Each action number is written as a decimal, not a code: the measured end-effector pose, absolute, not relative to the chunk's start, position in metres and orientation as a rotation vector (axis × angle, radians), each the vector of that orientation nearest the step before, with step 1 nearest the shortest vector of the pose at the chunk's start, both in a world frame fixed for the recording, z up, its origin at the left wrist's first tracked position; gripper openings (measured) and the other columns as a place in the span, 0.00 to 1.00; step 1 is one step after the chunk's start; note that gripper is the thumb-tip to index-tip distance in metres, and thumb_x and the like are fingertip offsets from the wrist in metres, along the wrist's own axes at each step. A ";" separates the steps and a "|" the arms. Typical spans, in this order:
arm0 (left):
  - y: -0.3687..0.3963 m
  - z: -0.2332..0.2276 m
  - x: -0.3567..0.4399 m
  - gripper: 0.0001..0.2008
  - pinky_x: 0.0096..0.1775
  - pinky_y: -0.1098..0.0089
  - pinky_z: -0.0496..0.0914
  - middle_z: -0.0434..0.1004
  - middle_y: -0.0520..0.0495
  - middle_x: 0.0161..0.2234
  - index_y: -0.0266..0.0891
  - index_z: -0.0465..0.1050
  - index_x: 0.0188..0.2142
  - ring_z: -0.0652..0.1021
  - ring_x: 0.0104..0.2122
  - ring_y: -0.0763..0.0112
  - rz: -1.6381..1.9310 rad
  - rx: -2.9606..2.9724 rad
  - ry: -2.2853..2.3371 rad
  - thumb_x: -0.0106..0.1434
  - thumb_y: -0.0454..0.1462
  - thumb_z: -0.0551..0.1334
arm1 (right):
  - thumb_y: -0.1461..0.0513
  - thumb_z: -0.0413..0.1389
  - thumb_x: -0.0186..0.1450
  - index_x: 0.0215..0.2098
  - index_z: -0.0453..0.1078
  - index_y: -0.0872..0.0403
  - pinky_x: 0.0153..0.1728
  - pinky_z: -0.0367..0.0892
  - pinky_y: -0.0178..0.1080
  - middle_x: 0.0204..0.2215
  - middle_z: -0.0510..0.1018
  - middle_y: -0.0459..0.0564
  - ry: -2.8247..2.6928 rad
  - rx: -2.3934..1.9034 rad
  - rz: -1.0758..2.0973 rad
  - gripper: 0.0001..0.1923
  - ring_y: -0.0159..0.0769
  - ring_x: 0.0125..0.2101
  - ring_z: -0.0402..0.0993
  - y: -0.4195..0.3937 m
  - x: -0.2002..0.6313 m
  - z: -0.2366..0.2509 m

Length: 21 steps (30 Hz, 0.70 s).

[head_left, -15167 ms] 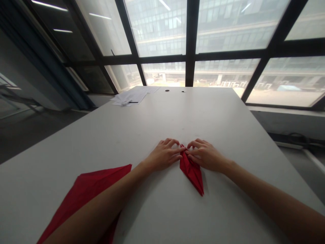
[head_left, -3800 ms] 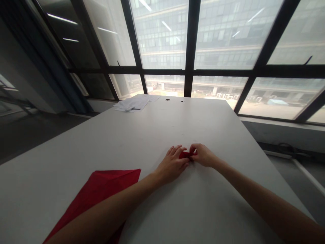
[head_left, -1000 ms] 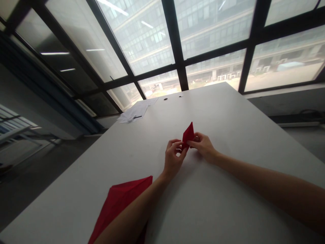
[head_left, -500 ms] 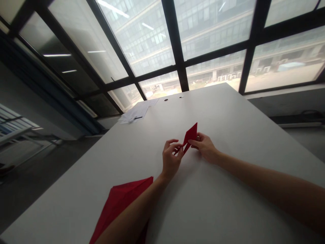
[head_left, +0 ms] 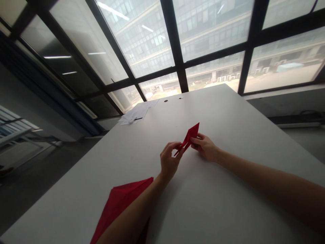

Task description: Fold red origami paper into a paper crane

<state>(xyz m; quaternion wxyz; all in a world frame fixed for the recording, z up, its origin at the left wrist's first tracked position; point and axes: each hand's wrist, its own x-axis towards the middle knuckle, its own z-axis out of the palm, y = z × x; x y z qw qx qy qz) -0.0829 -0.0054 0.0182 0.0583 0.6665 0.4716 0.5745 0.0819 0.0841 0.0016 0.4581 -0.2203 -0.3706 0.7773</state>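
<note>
I see a wide window wall of dark metal frames and glass panes (head_left: 152,44) filling the far side of the view, with a grey building behind it. Below it runs the broad, pale grey worktop (head_left: 228,203), which takes up most of the lower picture. At its near edge, partly under my left forearm, lies a large folded sheet of red paper (head_left: 119,203), flat on the surface. At the far left corner of the worktop sits a loose stack of white paper sheets (head_left: 135,114), well apart from my hands, and just beyond it two small dark round holes (head_left: 172,99) show in the surface. Near the middle, my left hand (head_left: 169,162) and my right hand (head_left: 206,148) meet around a small folded piece of red paper with a pointed tip (head_left: 189,136), which is lifted off the worktop and tilts up to the right. The left grip is pressed together on its lower point, thumb against fingertips. The right grip pinches the wider upper part from the side, fingers curled around the paper's edge.
</note>
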 end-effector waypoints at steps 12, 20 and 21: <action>0.003 0.011 -0.097 0.15 0.40 0.66 0.75 0.81 0.46 0.35 0.40 0.76 0.44 0.80 0.35 0.67 1.728 1.761 1.355 0.58 0.39 0.71 | 0.59 0.72 0.49 0.40 0.77 0.52 0.38 0.71 0.39 0.38 0.81 0.50 -1.077 -0.526 1.924 0.21 0.37 0.36 0.77 0.083 0.082 0.001; -0.001 0.023 -0.092 0.05 0.44 0.61 0.74 0.80 0.44 0.41 0.44 0.81 0.39 0.78 0.43 0.63 1.624 2.177 1.312 0.62 0.37 0.68 | 0.60 0.71 0.51 0.42 0.77 0.54 0.38 0.71 0.38 0.38 0.81 0.50 -1.131 -0.497 2.022 0.20 0.36 0.36 0.77 0.078 0.082 0.002; -0.001 0.023 -0.091 0.05 0.44 0.60 0.74 0.80 0.44 0.40 0.45 0.81 0.38 0.78 0.42 0.63 1.615 2.206 1.303 0.62 0.37 0.68 | 0.60 0.71 0.51 0.42 0.77 0.54 0.38 0.72 0.38 0.38 0.81 0.51 -1.136 -0.495 2.022 0.20 0.36 0.36 0.76 0.077 0.082 0.002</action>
